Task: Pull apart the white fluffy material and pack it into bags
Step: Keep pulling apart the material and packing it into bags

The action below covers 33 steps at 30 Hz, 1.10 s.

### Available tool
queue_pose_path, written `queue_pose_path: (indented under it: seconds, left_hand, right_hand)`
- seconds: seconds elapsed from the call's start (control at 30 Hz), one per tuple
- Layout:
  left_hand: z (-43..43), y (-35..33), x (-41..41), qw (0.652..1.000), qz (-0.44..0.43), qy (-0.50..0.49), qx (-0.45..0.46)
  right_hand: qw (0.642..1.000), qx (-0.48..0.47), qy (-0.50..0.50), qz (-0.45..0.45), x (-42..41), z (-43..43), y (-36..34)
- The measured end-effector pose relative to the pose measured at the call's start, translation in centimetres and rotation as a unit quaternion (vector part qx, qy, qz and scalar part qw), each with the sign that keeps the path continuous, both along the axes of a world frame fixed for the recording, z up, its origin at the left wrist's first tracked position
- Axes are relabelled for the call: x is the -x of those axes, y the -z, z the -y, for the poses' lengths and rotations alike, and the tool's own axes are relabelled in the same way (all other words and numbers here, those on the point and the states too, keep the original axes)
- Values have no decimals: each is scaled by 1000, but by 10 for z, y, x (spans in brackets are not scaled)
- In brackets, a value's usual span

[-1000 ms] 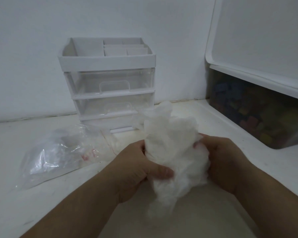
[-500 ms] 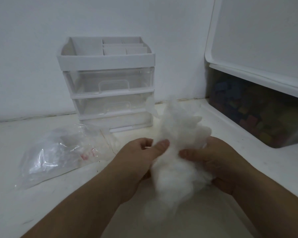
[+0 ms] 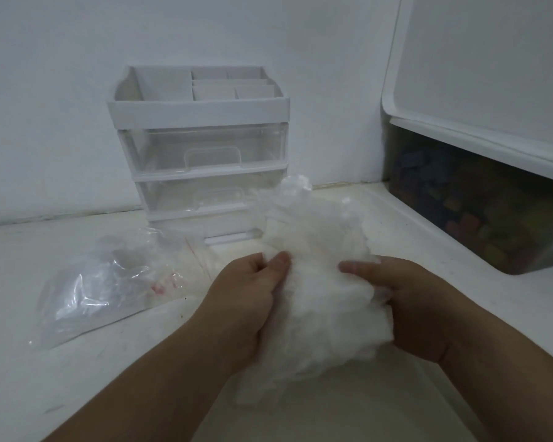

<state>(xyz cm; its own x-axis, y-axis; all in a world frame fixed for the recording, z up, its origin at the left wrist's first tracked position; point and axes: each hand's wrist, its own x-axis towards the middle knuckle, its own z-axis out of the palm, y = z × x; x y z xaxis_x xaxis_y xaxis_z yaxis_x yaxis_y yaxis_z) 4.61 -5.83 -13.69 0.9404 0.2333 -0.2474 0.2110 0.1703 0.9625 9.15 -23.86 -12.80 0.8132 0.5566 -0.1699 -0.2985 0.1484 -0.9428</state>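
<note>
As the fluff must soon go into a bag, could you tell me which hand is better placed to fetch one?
Left, probably. The bags lie left of the fluff, nearest the left hand; the right hand would have to cross over. Both hands grip the fluff now.

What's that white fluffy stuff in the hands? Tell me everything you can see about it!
The white fluff is one big, soft clump that looks like cotton stuffing, with wispy, ragged edges and a thin tuft sticking up on top. It is held between both hands: the left hand grips its left side, thumb pressed in, and the right hand grips its right side. Whether its bottom touches the white table cannot be told.
</note>
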Motion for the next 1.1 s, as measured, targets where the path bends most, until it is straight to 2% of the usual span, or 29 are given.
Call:
queue_pose_path:
  seconds: [0.13,0.2,0.23,0.3,0.37,0.43,0.53,0.63,0.77,0.87,0.97,1.1]
  left_hand:
    - [-1,7,-4,995,32,-24,-88]
    - [0,4,-4,992,57,-44,-107]
    - [2,2,-2,992,68,-30,-105]
    - [8,-2,2,996,55,35,-58]
    - [14,-7,6,997,20,76,10]
    - [14,-6,6,990,-13,89,113]
    - [9,-4,0,978,-2,85,192]
    - [4,-4,0,981,9,85,174]
    - [4,-7,4,979,19,123,163]
    - [3,-5,4,978,17,131,162]
    - [4,-6,5,976,16,144,162]
    - [8,-6,6,985,43,104,128]
  right_hand:
    - [991,67,93,70,0,5,-1]
    - [973,106,157,132,-5,13,-3]
    - [962,129,184,153,-6,16,-4]
    - [963,107,203,140,-8,15,-9]
    - [974,95,151,143,-4,8,-14]
    - [963,152,125,186,-1,5,-13]
    - [949,198,105,220,0,5,-10]
    - [939,224,88,244,4,3,-12]
    - [913,264,119,288,3,3,-10]
    - [912,243,113,311,4,4,-11]
    - [900,263,88,336,8,-1,-13]
    - [877,290,121,365,6,-1,-7]
